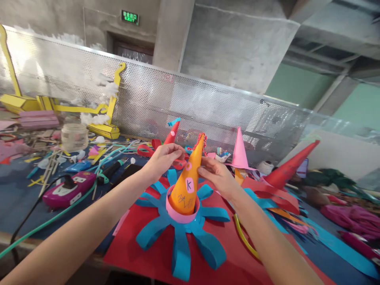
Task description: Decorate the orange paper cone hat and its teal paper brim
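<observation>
An orange paper cone hat (183, 197) stands upright in the middle, with a pink band (183, 217) round its base and blue looped strips (181, 253) spreading outward. It bears a pink patch marked K and dark handwriting. Red curly trim (204, 142) clings to its tip. Left of the upper cone, my left hand (166, 158) has its fingers pinched together; what they hold, if anything, is hidden. My right hand (218, 174) grips the cone's right side, thumb in front and fingers partly behind it.
A red sheet (133, 249) lies under the hat. To the left are a purple power strip (69, 190), cables, sticks and a clear jar (74, 136). A pink cone (239, 152) and red cone hats (289, 168) stand around. A perforated metal panel (160, 103) rises behind.
</observation>
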Demonstrator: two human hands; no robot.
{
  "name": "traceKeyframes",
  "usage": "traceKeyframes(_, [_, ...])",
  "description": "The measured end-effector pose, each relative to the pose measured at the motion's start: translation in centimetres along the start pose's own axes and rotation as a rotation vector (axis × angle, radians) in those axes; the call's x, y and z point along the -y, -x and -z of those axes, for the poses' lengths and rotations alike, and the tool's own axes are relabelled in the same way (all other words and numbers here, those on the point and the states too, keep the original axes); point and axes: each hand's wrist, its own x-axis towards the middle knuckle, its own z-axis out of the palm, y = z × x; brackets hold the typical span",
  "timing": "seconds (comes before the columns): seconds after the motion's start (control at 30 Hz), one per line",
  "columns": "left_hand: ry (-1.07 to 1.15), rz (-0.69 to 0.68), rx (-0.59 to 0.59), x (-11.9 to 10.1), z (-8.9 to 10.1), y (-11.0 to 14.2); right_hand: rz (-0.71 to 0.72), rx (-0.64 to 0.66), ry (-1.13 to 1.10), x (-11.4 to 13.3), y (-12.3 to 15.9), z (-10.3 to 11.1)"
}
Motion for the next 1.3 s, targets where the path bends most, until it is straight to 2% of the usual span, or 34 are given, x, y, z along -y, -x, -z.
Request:
traceKeyframes(0.2, [0.026,-0.001,-0.042,0.4,0.5,-0.5,-0.018,-0.119,0.055,0.6,1.0,0.3])
traceKeyframes(0.37, [0.076,0.003,-0.030,-0.5,0.7,-1.0,0.052,-0.359,0.067,0.4,1.5,0.5])
traceKeyframes(0.47, [0.095,-0.005,0.009,-1.0,0.4,-1.1,0.097,-0.437,0.042,0.6,1.2,-0.1])
traceKeyframes(0.77, [0.141,-0.034,0.085,-0.4,-0.3,-1.1,0.103,-0.471,-0.056,0.8,0.1,-1.0])
traceKeyframes(1.3, [0.057,-0.064,0.024,-0.5,-0.7,-1.0,0.132,-0.507,-0.070,0.9,-0.5,-1.3])
